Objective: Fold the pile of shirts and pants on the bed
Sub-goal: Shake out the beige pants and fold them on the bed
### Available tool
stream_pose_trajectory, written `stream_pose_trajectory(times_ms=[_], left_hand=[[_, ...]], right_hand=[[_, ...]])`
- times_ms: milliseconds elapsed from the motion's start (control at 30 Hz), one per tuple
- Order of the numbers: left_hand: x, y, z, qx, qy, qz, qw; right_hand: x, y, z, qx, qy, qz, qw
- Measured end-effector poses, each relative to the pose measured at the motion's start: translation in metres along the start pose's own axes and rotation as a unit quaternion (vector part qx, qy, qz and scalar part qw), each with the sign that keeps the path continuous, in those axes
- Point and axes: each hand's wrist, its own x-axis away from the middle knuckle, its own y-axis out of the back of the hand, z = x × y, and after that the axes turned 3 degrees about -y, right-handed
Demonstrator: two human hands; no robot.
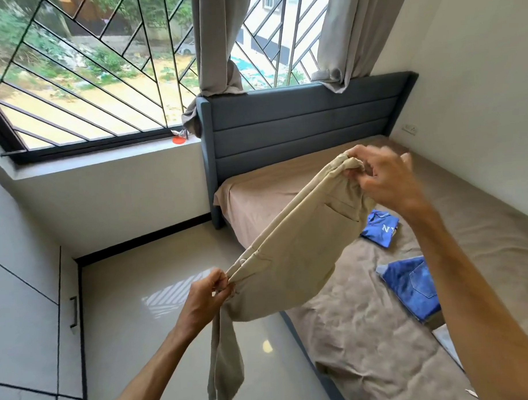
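A pair of beige pants (291, 258) hung in the air above the near edge of the bed (366, 331), stretched between two raised hands. The left hand (204, 294) gripped one end of the waistband low and to the left, its fingers (219, 280) curled and pinching the cloth beside a button. The right hand (384, 177) held the other end higher up, its fingers (356, 174) bunching the fabric into a pinch near the headboard (299, 123). The seat of the pants sagged between the hands, a back pocket showing, and the legs dangled below the left hand over the glossy floor (169, 278).

On the brown sheet lay a folded blue shirt (380, 227) with white letters, and nearer, well apart from it, a folded pair of blue jeans (412, 287). A white cloth (447, 343) peeked from behind the right forearm. Gray curtains (218, 42) hung at the barred window (81, 71), and an orange lid (179, 140) sat on the sill.
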Motion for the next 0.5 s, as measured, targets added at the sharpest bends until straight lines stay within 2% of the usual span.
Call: stream_pose_trajectory(times_ms=[133, 233, 367, 500], left_hand=[[-0.007, -0.014, -0.014, -0.014, 0.005, 0.009, 1.0], [-0.02, -0.027, -0.019, -0.012, -0.008, 0.024, 1.0], [-0.049, -0.042, -0.021, -0.053, -0.121, 0.072, 0.989], [-0.082, -0.073, -0.02, -0.091, -0.186, 0.11, 0.972]], right_hand=[[0.008, -0.01, -0.022, -0.047, -0.103, 0.032, 0.993], [0.008, -0.015, -0.04, -0.167, -0.14, 0.047, 0.975], [0.004, -0.024, -0.067, -0.297, -0.187, 0.02, 0.936], [-0.004, -0.039, -0.115, -0.329, -0.257, -0.041, 0.908]])
